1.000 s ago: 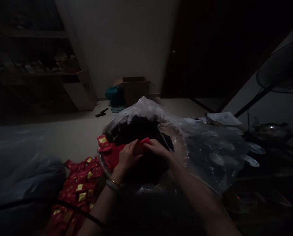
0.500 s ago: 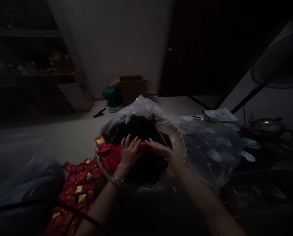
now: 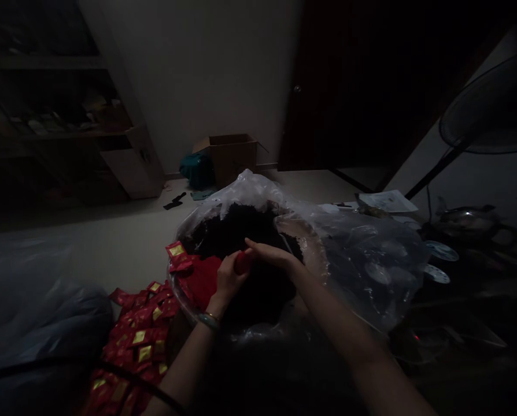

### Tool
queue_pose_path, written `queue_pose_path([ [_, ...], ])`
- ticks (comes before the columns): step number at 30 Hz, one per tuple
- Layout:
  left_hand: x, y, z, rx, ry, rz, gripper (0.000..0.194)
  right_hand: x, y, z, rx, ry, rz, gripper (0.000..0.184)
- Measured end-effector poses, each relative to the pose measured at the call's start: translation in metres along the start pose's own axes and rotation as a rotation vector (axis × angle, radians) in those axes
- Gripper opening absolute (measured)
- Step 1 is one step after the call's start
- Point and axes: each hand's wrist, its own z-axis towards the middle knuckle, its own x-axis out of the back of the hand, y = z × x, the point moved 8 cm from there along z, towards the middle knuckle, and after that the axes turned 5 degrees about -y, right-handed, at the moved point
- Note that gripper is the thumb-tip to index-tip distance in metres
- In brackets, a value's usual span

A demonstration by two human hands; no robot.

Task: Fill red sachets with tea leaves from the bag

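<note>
- The left hand is closed around a small red sachet, and only the top end of the sachet comes out from the fingers.
- The right hand is open, with its fingers stretched flat toward the sachet. The two hands are close together, but I cannot tell if the right fingers touch the sachet.
- On the left wrist there are a pale bangle and a thin gold bangle.
- Under the hands is a heap of dark loose leaves, maybe tea, inside a transparent plastic bag. The bag lines a round glass bowl.
- A red sheet and some sachets lie at the bowl's left side.
- Left of the bowl, many red sachets with gold labels lie in a pile on the floor, beside a grey plastic bag.
- Further away are a cardboard box, a teal cloth, papers, a metal kettle and a fan.
</note>
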Motion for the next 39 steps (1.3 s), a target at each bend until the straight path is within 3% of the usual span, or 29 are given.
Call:
queue_pose_path([
  [4,0.012,-0.017,-0.004,0.157,0.101,-0.124,0.046,0.007,0.007,-0.009,-0.09,-0.024,-0.075,0.033],
  [6,0.017,-0.022,-0.005,0.211,0.139,-0.15,0.05,0.002,0.018,-0.022,-0.172,-0.043,-0.122,0.04],
  [7,0.018,-0.023,-0.006,0.231,0.157,-0.162,0.052,-0.004,0.027,-0.029,-0.235,-0.065,-0.176,0.047],
  [10,0.021,-0.027,-0.007,0.277,0.209,-0.192,0.053,-0.033,0.05,-0.048,-0.374,-0.123,-0.433,0.106],
  [13,0.023,-0.03,-0.009,0.279,0.261,-0.206,0.052,-0.058,0.058,-0.055,-0.426,-0.093,-0.614,0.118],
  [19,0.023,-0.04,-0.014,0.308,0.316,-0.188,0.054,-0.077,0.035,-0.053,-0.4,-0.085,-0.801,0.085],
  [23,0.024,-0.036,-0.014,0.263,0.325,-0.183,0.052,-0.068,0.026,-0.058,-0.455,-0.106,-0.796,0.068],
  [29,0.026,-0.038,-0.014,0.226,0.33,-0.163,0.052,-0.051,0.016,-0.048,-0.379,-0.035,-0.645,0.037],
  [31,0.025,-0.038,-0.013,0.215,0.326,-0.17,0.052,-0.048,0.016,-0.044,-0.367,-0.033,-0.602,0.036],
  [35,0.024,-0.039,-0.013,0.226,0.318,-0.192,0.051,-0.052,0.02,-0.042,-0.363,-0.076,-0.566,0.052],
  [39,0.024,-0.041,-0.012,0.218,0.317,-0.192,0.053,-0.041,0.015,-0.039,-0.348,-0.003,-0.5,0.039],
])
